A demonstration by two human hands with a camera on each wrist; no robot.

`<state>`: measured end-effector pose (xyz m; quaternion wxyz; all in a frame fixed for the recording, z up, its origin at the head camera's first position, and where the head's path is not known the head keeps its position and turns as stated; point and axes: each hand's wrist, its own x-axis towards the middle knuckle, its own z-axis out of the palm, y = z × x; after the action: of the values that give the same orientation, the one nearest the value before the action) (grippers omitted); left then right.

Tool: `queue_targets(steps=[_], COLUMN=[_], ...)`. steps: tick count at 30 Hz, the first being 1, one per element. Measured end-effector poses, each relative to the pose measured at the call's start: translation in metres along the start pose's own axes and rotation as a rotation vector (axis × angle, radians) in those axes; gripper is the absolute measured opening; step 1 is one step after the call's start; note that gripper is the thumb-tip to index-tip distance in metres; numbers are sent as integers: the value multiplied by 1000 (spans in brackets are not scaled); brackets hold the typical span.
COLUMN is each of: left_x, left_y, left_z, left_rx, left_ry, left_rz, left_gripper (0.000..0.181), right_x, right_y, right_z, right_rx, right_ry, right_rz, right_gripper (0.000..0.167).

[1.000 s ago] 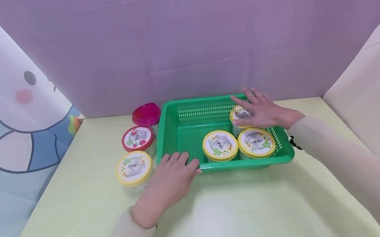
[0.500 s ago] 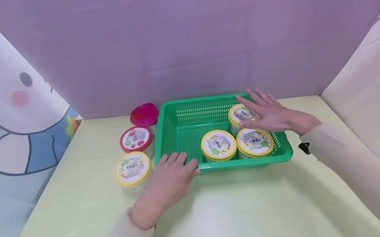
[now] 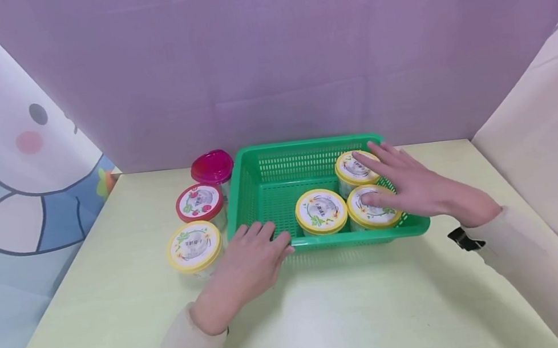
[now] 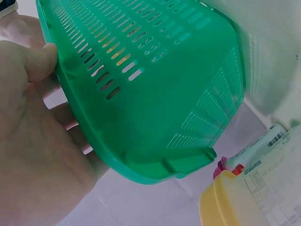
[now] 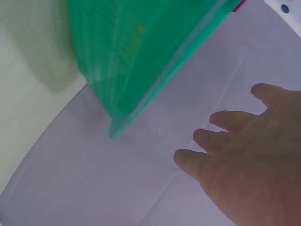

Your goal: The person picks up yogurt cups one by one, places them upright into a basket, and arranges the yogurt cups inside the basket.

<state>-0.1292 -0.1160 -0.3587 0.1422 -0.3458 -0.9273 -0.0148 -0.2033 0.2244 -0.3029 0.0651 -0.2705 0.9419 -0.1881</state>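
Note:
The green plastic basket (image 3: 338, 239) stands against the back wall of the table. My left hand (image 3: 246, 272) grips its front rim near the left corner; in the left wrist view the thumb lies against the outer wall and the fingers go over the rim. Inside the basket's right side are three yellow-lidded tubs: a back tub (image 3: 353, 169), a front middle tub (image 3: 320, 211) and a front right tub (image 3: 371, 218). Above the right end hovers my right hand (image 3: 417, 184), fingers straight and spread, holding nothing. It partly covers the front right tub.
Left of the basket, a yellow-lidded tub (image 3: 195, 246), a red-lidded tub (image 3: 199, 202) and a container with a bright pink top (image 3: 212, 167) stand in a row. A purple wall (image 3: 267, 72) rises behind the table, and a pale wall (image 3: 550, 108) borders the right.
My right hand has drawn back from over the back tub, toward the right and the front. The left hand stays on the rim. The tubs have not visibly moved.

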Motion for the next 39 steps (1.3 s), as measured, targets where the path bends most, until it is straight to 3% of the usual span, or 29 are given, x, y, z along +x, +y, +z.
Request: queue_targets(steps=[10, 14, 23, 39], left_x=[0, 0, 0, 1], left_y=[0, 0, 0, 0], left_z=[1, 0, -1, 0], left_rx=[8, 10, 7, 16], left_ry=[-3, -4, -13, -2], left_rz=[-3, -2, -5, -4], left_gripper=[16, 16, 15, 16], right_x=[-24, -31, -40, -58], right_y=[-12, -15, -21, -33], right_z=[12, 20, 34, 49], right_rx=[31, 23, -36, -110], right_ry=[42, 103, 270, 189], right_rz=[0, -9, -110, -22], right_gripper=[80, 75, 55, 47])
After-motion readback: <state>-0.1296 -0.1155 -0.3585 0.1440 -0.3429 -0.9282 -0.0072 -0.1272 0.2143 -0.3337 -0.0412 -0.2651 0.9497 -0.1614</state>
